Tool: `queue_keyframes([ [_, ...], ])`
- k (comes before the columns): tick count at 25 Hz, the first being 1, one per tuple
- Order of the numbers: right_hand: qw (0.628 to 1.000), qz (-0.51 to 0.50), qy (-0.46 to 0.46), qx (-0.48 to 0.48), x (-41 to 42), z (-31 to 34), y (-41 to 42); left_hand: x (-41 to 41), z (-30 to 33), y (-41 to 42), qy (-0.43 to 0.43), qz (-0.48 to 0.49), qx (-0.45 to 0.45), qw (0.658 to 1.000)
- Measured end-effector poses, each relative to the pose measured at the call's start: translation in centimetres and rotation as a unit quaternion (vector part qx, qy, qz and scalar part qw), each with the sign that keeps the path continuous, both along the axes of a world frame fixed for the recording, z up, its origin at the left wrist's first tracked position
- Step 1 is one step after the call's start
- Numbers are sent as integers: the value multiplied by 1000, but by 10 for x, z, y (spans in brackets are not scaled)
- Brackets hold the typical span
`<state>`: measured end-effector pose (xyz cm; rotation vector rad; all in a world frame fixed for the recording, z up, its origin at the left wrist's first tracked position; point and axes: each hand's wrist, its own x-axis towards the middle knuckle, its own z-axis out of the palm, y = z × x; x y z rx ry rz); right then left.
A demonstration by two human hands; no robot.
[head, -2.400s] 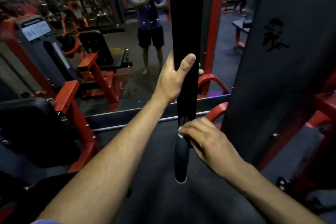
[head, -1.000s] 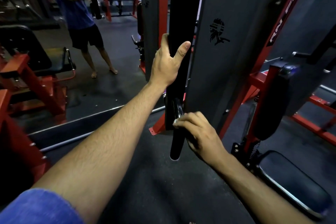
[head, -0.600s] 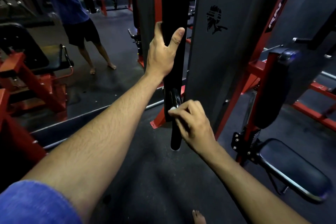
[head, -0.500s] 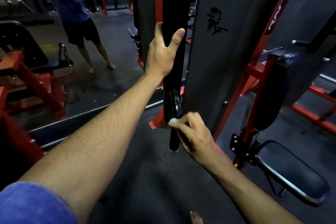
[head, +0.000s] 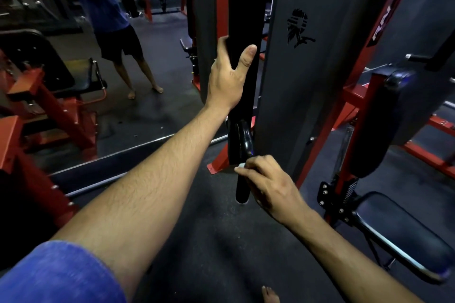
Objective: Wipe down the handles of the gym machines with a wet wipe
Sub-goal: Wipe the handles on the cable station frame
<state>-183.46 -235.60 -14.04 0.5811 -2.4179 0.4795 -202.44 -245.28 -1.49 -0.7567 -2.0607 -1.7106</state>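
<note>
The left hand [head: 227, 79] grips the hanging black strap [head: 242, 7]; below, the right hand [head: 268, 186] presses a wet wipe [head: 240, 166] round the black handle [head: 242, 187] — bare floor [head: 209, 241] beneath its free lower end.

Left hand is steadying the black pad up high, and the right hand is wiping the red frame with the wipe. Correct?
Not quite. The head view shows the right hand wiping the black handle with the wipe, not the red frame. The left hand does steady the black pad up high.

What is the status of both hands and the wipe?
Left hand grips black bar. Right hand presses wet wipe on handle. Nothing obstructing.
</note>
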Motion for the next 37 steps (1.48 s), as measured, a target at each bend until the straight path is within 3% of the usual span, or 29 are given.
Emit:
queue_keyframes([
  [7, 994, -106, -20, -2, -48, 54, -13, 5, -14, -11, -3, -27, -40, 999],
  [11, 997, -37, 20, 71, -24, 34, -9, 9, -12, -15, -15, -36, -40, 998],
  [14, 994, -24, 13, -103, 2, 1, -1, 11, -14, -16, -18, -56, -40, 997],
  [16, 965, -72, 17, -252, 3, -1, 0, 9, -14, -18, -6, -62, -41, 997],
  [18, 946, -105, 46, -302, -5, 10, -1, 8, -15, -18, 1, -65, -40, 997],
  [24, 990, -57, 55, -117, 4, -34, -13, 11, -15, -17, 5, -52, -42, 998],
  [31, 986, -85, -53, -131, 19, -92, -10, 11, -15, -18, -3, -61, -37, 997],
  [33, 977, -101, -80, -171, 26, -95, -7, 9, -16, -18, -2, -63, -35, 997],
  [37, 914, -143, -48, -377, 24, -48, -15, 8, -17, -18, -3, -60, -30, 998],
])
